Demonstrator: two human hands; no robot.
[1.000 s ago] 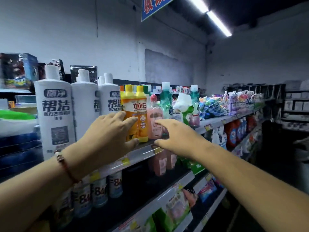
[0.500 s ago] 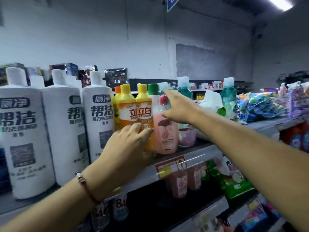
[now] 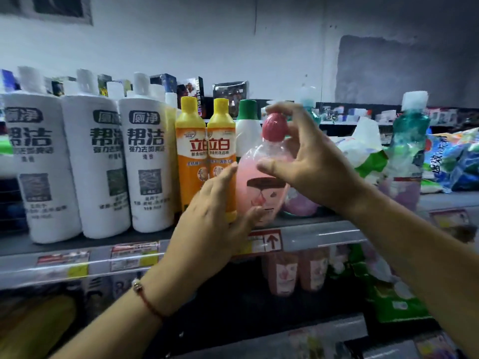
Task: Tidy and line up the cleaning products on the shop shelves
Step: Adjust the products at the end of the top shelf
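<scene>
Two hands work on one pink bottle [image 3: 255,182] with a red cap, upright at the near edge of the upper shelf [image 3: 321,230]. Left hand [image 3: 215,216], red cord bracelet at the wrist, holds the bottle's lower left side, thumb across its front label. Right hand [image 3: 308,161] curls round the bottle's shoulder, fingers arching behind the cap, thumb on the front. Just left, touching the left hand: two orange bottles [image 3: 206,156] with yellow caps. Further left: three white bottles [image 3: 96,164], upright in a row. Behind the pink bottle: one white bottle with a green cap [image 3: 248,125]. Right: refill pouches [image 3: 368,156] and a teal bottle [image 3: 409,151]. Lower shelf: more pink bottles [image 3: 298,270].
</scene>
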